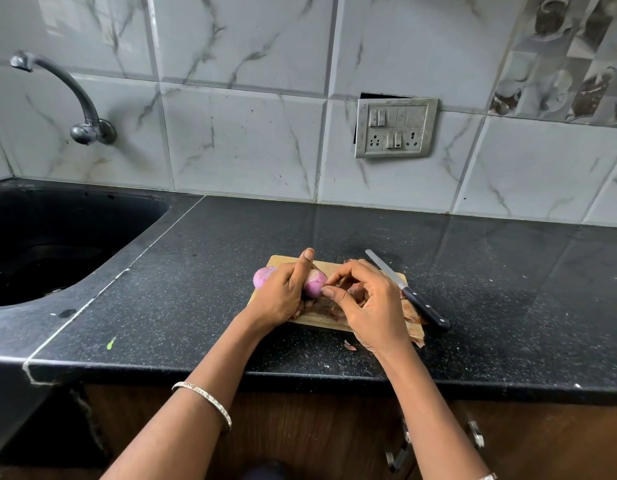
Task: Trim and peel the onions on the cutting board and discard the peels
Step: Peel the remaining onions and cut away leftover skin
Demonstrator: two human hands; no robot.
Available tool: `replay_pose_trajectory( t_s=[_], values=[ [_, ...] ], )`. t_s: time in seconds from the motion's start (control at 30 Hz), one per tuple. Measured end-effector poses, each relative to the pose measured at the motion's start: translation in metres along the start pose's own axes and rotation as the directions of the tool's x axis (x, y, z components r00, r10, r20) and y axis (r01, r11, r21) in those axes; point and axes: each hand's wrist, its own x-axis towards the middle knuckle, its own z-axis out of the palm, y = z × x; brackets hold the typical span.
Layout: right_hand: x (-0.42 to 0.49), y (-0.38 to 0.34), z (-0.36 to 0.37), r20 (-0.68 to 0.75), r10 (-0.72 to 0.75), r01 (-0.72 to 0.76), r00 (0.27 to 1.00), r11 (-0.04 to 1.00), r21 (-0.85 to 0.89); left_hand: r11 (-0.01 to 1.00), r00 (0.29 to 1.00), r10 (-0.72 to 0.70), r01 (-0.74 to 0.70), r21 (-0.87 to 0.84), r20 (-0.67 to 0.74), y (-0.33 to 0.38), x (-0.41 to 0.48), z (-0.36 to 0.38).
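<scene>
One onion (315, 284) lies inside the left grip (282, 296)

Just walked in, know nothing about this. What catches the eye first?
Two hands meet over a wooden cutting board on the black counter: the left hand grips a purple onion while the right hand pinches at its end. A second onion peeks out behind the left hand, and a black-handled knife lies on the board's right side among brown peels.
</scene>
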Motion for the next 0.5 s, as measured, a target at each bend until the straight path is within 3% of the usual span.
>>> replay_pose_trajectory(
  t_s=[0.3, 0.5],
  values=[
    [-0.0017, 0.0010, -0.0020, 0.005, -0.040, 0.041, 0.999, 0.997, -0.068, 0.999, 0.999, -0.041, 0.041, -0.017, -0.006, 0.0056, -0.0030, 0.0013],
    [-0.0034, -0.0001, -0.0021, -0.023, 0.015, -0.014, 1.000, 0.999, 0.037, 0.999, 0.999, -0.048, 0.048, -0.020, -0.009, 0.0035, -0.0027, 0.0011]
  ],
)
